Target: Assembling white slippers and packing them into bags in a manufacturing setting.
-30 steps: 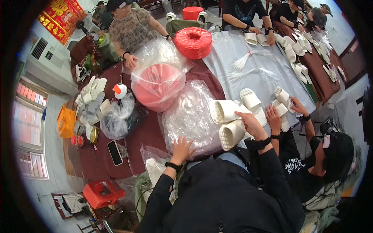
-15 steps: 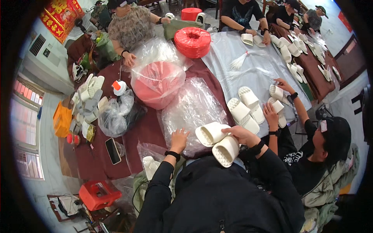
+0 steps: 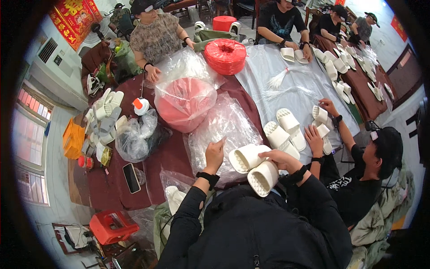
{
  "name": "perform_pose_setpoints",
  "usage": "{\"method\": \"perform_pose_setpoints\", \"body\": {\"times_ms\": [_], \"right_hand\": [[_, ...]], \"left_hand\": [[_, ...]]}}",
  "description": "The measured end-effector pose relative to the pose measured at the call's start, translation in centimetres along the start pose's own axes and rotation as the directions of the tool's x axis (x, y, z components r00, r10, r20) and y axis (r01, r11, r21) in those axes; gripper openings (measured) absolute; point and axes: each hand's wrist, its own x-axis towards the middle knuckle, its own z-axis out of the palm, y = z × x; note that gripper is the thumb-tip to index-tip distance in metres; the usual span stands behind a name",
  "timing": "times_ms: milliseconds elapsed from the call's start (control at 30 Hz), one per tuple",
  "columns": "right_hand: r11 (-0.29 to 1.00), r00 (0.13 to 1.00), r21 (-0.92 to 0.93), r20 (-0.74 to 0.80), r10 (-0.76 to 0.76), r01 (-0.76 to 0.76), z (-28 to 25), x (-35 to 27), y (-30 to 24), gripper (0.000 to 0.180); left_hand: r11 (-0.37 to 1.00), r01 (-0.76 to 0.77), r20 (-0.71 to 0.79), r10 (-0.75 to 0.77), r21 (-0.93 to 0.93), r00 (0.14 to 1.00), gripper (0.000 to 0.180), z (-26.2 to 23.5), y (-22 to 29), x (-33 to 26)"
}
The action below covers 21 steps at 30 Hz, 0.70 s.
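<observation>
My right hand (image 3: 278, 159) grips a pair of white slippers (image 3: 253, 166), held side by side with their toe ends pointing toward me, just above the table's near edge. My left hand (image 3: 215, 154) rests on a stack of clear plastic bags (image 3: 221, 125) and pinches the top one. Both wrists wear black bands, and the sleeves are black.
Another pair of white slippers (image 3: 284, 131) lies to the right on a grey table cover (image 3: 295, 80). A seated person's hands (image 3: 314, 139) work at more slippers. A bagged red spool (image 3: 186, 102), a bare red spool (image 3: 225, 55), a phone (image 3: 131, 177) and a bag bundle (image 3: 134, 136) are on the maroon table.
My right hand has brought the slipper pair from the right side of the table down toward me. My left hand has shifted right along the bag stack.
</observation>
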Motion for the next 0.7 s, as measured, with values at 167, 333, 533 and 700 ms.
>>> {"method": "perform_pose_setpoints", "body": {"times_ms": [167,333,533,700], "right_hand": [[1.000,0.999,0.021,-0.054,0.001,0.001,-0.5,-0.3,-0.6,0.039],[0.910,0.962,0.312,-0.084,-0.259,0.273,-3.0,-0.8,-1.2,0.033],[0.925,0.956,0.259,-0.173,-0.237,0.276,-3.0,-4.6,-1.2,0.031],[0.931,0.964,0.258,-0.136,-0.228,0.257,0.1,-6.2,-1.5,0.029]], "left_hand": [[0.972,-0.171,-0.001,0.174,0.158,0.985,0.038,-0.1,2.1,0.4],[0.979,-0.153,-0.141,0.172,0.135,0.975,0.040,-0.2,2.9,0.5],[0.993,-0.067,-0.164,0.083,0.098,0.983,0.031,0.8,2.8,-0.4],[0.988,-0.112,-0.161,0.129,0.108,0.979,0.027,1.5,3.5,-0.4]]}}
